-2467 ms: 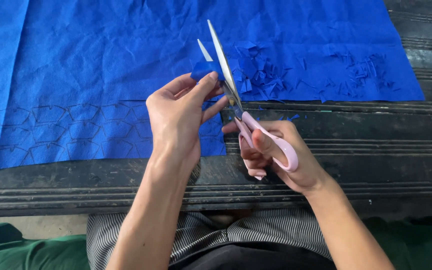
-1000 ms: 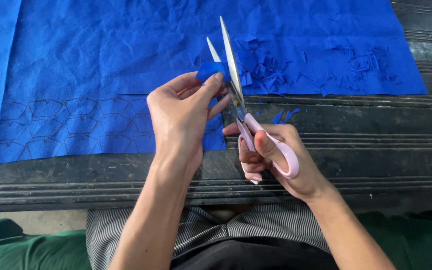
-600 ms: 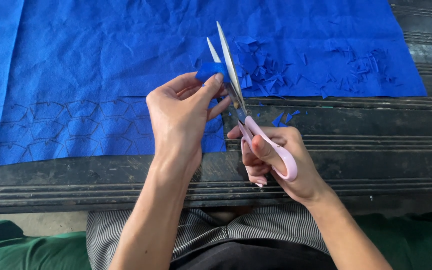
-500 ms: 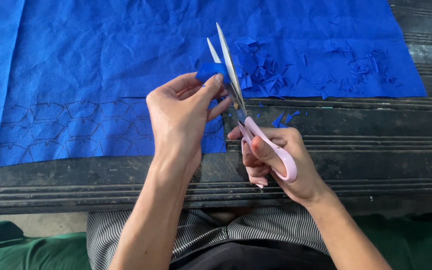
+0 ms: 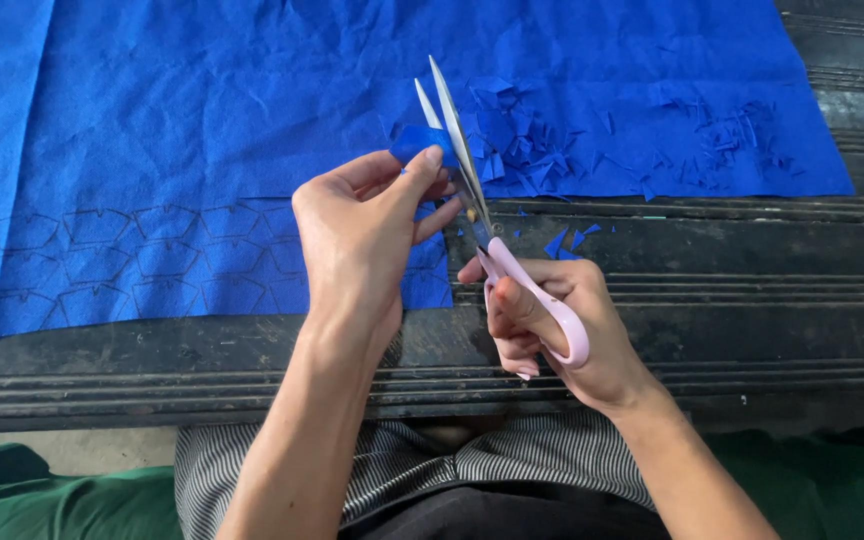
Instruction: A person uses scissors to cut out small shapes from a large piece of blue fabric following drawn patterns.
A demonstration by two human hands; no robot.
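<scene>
Left hand (image 5: 357, 235): clenched lightly on a small blue fabric piece (image 5: 414, 142), pinched between thumb and fingertips and held up just above the worktop (image 5: 732, 320).
Right hand (image 5: 552, 335): gripping pink-handled scissors (image 5: 497, 255), fingers through the loops, blades parted and pointing away from the body.
Blades: standing on either side of the held piece's right edge, touching or nearly touching it; cannot tell whether a cut has begun.
Small piece: between the left fingertips and the open blades, over the near edge of the big blue sheet (image 5: 202, 130).
Big sheet: spread flat across the dark ribbed worktop, creased, with rows of outlined shapes (image 5: 102, 265) drawn along its near left edge.
Done so far, judging by the layout: a heap of blue offcuts (image 5: 512, 140) beyond the blades, a thinner scatter of snippets (image 5: 722, 140) further right, a few scraps (image 5: 567, 240) on the bare worktop beside the scissors; near right part of the sheet already cut away.
Left to do, judging likewise: rows of outlined shapes at the near left uncut and attached to the sheet; held piece not yet fully trimmed.
Foreground: striped trousers (image 5: 392, 475) at the bottom, green cloth (image 5: 42, 500) at either side.
</scene>
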